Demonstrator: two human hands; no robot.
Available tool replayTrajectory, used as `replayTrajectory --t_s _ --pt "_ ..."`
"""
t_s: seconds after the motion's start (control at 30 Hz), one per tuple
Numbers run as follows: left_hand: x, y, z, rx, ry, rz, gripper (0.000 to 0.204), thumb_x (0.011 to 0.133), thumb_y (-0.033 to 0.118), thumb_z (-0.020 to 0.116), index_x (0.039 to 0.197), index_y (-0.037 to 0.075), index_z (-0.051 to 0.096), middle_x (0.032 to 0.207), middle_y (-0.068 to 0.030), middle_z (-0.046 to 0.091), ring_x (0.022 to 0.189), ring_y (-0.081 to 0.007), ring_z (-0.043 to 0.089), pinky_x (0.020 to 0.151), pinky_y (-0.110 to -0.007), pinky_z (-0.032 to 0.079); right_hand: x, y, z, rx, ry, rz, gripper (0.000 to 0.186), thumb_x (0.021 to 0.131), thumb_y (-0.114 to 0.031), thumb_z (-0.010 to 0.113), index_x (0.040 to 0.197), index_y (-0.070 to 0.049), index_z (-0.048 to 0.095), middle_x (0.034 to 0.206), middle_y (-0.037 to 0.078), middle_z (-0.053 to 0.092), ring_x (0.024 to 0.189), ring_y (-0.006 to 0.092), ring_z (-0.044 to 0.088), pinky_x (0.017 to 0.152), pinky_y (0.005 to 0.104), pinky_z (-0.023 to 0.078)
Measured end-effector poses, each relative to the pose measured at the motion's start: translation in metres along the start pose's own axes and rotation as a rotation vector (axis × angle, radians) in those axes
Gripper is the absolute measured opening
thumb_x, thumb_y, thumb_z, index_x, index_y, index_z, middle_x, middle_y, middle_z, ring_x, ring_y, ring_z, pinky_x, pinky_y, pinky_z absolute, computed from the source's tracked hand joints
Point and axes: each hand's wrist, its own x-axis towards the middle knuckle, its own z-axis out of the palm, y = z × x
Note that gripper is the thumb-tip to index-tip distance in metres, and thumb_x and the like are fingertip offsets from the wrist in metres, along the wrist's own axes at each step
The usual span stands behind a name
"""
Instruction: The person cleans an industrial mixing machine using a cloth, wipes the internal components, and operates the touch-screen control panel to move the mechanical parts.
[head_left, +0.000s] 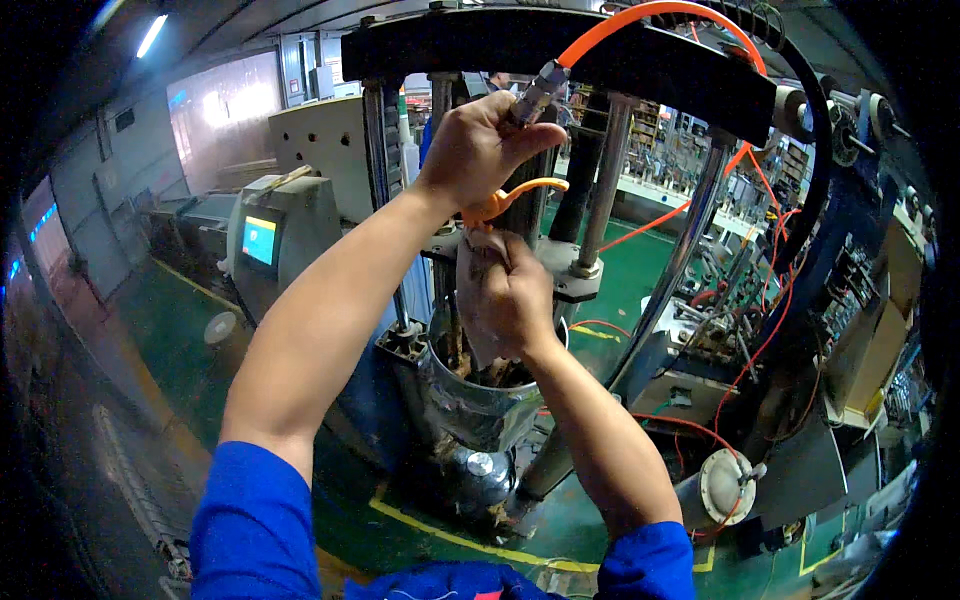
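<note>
My left hand (pixel 485 145) is raised high and closed round a metal hose fitting (pixel 541 92), its thumb stretched out to the right. From the fitting an orange hose (pixel 660 8) arches up over the black crossbeam. Just below, my right hand (pixel 512 298) is wrapped round a pale, whitish squeeze bottle (pixel 474 300), partly hidden by the fingers. Above that hand, an orange cap and curved spout (pixel 535 186) bend off to the right. Under the bottle stands an open metal drum (pixel 480 405) with brownish material inside.
Upright steel columns (pixel 612 170) and a black crossbeam (pixel 430 50) frame the drum. A control box with a lit screen (pixel 260 241) stands at the left. At the right are red hoses, a round flanged cylinder (pixel 727 487) and cluttered equipment. Yellow lines mark the green floor (pixel 430 525).
</note>
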Motion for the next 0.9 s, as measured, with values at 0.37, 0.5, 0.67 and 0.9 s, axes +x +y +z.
replayTrajectory --t_s 0.37,0.5,0.67,0.9 --pt "0.039 -0.006 -0.008 0.224 0.047 0.101 0.057 0.082 0.065 0.073 0.08 0.008 0.072 0.066 -0.009 0.067 0.061 -0.0259 0.067 0.06 -0.039 0.052 0.087 -0.029 -0.015 0.167 -0.269 -0.071 0.024 0.087 -0.014 0.07 0.106 0.0 0.067 0.089 0.015 0.073 0.082 0.0267 0.07 0.079 0.0369 0.054" --pt "0.058 -0.004 -0.004 0.056 0.063 0.281 0.046 0.089 0.044 0.077 0.087 -0.001 0.067 0.07 -0.0118 0.065 0.069 -0.0228 0.067 0.062 -0.038 0.053 0.093 -0.041 -0.012 -0.058 -0.01 -0.362 0.028 0.083 -0.022 0.075 0.103 -0.002 0.07 0.086 0.015 0.073 0.079 0.0248 0.071 0.077 0.0364 0.055" --pt "0.091 0.026 -0.029 0.224 0.193 0.376 0.042 0.093 0.045 0.072 0.094 0.002 0.071 0.076 -0.007 0.066 0.07 -0.0185 0.064 0.065 -0.036 0.052 0.153 -0.113 -0.033 0.11 0.038 -0.602 0.022 0.094 -0.028 0.071 0.094 -0.005 0.072 0.076 0.001 0.068 0.067 0.0116 0.063 0.063 0.0279 0.053" --pt "0.014 0.013 -0.022 0.005 0.427 0.159 0.035 0.098 0.037 0.068 0.107 0.003 0.071 0.094 -0.0058 0.071 0.086 -0.0176 0.067 0.078 -0.034 0.052 0.121 -0.158 -0.155 0.236 0.195 -0.496 0.026 0.095 -0.028 0.07 0.103 -0.004 0.069 0.086 0.002 0.067 0.075 0.0117 0.063 0.07 0.0277 0.051"
